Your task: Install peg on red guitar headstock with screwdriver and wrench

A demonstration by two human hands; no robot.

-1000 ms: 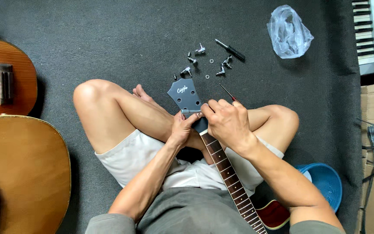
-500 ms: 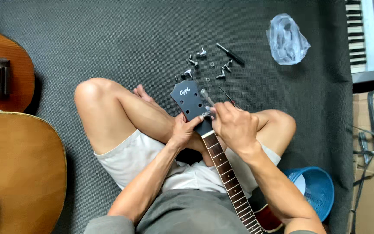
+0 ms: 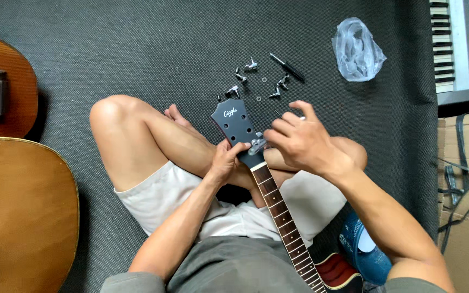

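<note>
Our left hand (image 3: 225, 163) grips the neck (image 3: 278, 217) just below the headstock (image 3: 234, 126), which points away from us. Our right hand (image 3: 299, 142), nearer the carpet's (image 3: 137, 54) far edge, pinches a tuner (image 3: 257, 144) at the headstock's right side.

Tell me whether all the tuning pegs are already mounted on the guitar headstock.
No: several loose tuning pegs lie on the grey carpet beyond the headstock, whose holes show bare.

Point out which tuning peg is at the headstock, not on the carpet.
The peg under the right hand, against the headstock's edge; the others lie loose on the carpet.
</note>
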